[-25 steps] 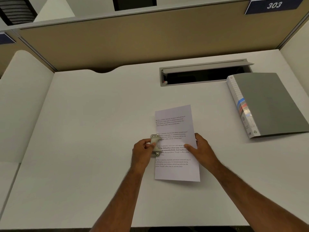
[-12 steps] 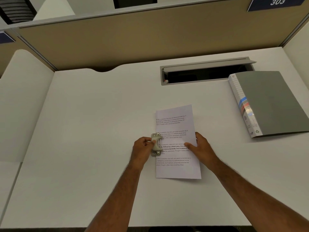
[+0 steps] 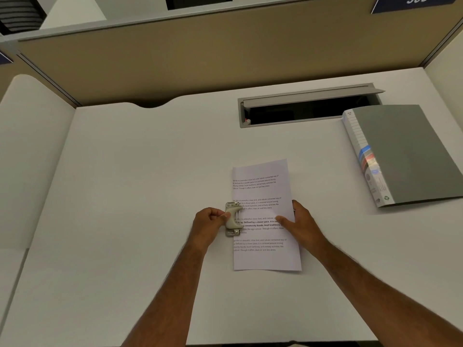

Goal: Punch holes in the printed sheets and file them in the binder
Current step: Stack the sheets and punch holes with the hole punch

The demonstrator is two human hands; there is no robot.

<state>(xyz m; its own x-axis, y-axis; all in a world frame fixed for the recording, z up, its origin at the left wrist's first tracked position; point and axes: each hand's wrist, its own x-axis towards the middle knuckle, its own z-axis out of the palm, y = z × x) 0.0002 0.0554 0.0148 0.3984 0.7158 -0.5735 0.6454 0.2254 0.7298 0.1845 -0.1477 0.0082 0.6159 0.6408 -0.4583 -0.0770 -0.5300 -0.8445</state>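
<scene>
At centre frame on the white desk (image 3: 125, 196), the left hand (image 3: 209, 222) grips a small beige two-hole punch (image 3: 233, 219) on the printed white sheet's (image 3: 263, 194) left edge while the right hand (image 3: 299, 222) presses flat, fingers straight — the closed grey binder (image 3: 411, 154) lies at right.

On the white desk (image 3: 125, 196), the left hand (image 3: 209, 225) grips a hole punch (image 3: 233, 219) at the printed sheets' (image 3: 263, 214) left edge; the right hand (image 3: 298, 224) presses them flat. A closed grey binder (image 3: 406, 156) lies well apart.
</scene>
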